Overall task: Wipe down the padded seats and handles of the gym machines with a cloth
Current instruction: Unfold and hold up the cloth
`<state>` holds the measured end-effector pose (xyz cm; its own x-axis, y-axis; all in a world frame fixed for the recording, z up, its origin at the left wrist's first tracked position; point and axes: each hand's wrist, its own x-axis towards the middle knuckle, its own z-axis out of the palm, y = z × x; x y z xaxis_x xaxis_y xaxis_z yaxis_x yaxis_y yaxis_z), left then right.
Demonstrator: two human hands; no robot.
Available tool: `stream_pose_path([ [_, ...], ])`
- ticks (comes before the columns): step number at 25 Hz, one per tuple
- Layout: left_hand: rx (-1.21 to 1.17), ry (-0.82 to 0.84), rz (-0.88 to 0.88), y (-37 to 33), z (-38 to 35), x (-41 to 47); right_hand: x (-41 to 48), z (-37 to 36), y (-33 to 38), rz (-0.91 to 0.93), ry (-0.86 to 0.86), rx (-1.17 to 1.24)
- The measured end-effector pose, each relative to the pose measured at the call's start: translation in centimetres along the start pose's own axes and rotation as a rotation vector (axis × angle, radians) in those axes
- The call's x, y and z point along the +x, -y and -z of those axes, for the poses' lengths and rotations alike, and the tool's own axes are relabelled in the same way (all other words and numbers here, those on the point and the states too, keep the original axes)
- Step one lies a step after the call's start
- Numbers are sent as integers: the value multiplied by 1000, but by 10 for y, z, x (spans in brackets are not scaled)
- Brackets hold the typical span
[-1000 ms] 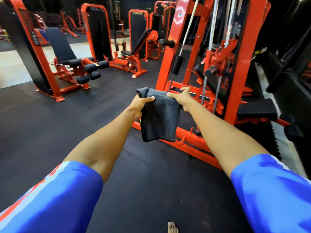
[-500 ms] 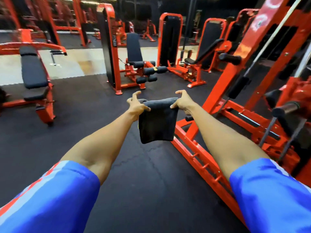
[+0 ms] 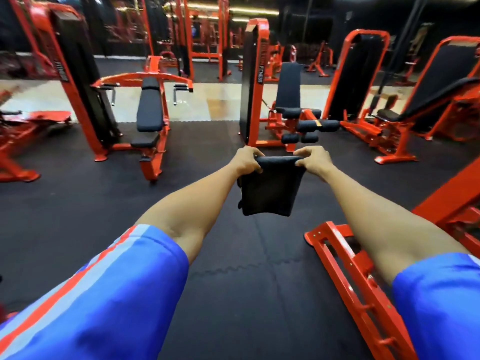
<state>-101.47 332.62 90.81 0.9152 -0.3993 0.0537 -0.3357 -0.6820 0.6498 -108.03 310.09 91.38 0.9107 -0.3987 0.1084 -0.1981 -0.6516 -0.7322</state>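
A dark folded cloth (image 3: pixel 270 189) hangs in front of me at arm's length. My left hand (image 3: pixel 245 159) grips its upper left corner and my right hand (image 3: pixel 313 159) grips its upper right corner. Straight beyond the cloth stands a leg machine with a black padded seat (image 3: pixel 288 85) and black roller pads (image 3: pixel 317 126). To the left is a press machine with a black padded seat and backrest (image 3: pixel 150 107) and two grey handles (image 3: pixel 179 89). At the right, another machine has a long sloped black pad (image 3: pixel 436 98).
An orange steel base frame (image 3: pixel 350 276) of the cable machine lies on the floor by my right arm. Black rubber mat flooring (image 3: pixel 78 203) stretches between me and the machines. More orange machines stand in the dark background and at the far left.
My view has swung left, away from the cable machine, toward the open floor and the seated machines. Both hands still hold the cloth by its top corners, fingers now closed tighter.
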Motion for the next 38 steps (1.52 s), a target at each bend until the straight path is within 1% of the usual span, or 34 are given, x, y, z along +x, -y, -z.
stream_pose_path([
  [2, 63, -44, 67, 2, 4, 30, 37, -3, 0, 19, 16, -81],
  [4, 134, -92, 124, 5, 7, 63, 73, -5, 0, 89, 36, -134],
  [6, 253, -146, 139, 2, 6, 97, 113, -9, -6, 144, 72, -105],
  [8, 368, -240, 146, -4, -2, 134, 157, -11, -16, 199, 109, -64],
  [10, 425, -266, 182, -6, -14, 170, 197, -9, -30, 220, 137, -20],
  [13, 365, -321, 264, -17, -43, 236, 259, 12, -52, 254, 274, 22],
  [16, 282, -374, 290, -28, -64, 294, 318, 33, -66, 273, 386, -64],
  [19, 294, -379, 287, -45, -72, 348, 376, 42, -81, 276, 315, -117],
  [23, 327, -353, 200, -59, -84, 436, 464, 32, -110, 201, 211, -72],
  [26, 249, -352, 145, -53, -93, 504, 523, 23, -124, 176, 164, -56],
  [28, 166, -315, 126, -46, -93, 557, 568, 19, -126, 154, 136, -60],
  [32, 111, -237, 50, -51, -86, 659, 650, 21, -127, 106, 40, -76],
  [35, 83, -204, -34, -55, -91, 723, 701, 29, -136, 77, 32, -126],
  [38, 46, -186, -90, -58, -105, 800, 765, 38, -153, 64, -19, -133],
])
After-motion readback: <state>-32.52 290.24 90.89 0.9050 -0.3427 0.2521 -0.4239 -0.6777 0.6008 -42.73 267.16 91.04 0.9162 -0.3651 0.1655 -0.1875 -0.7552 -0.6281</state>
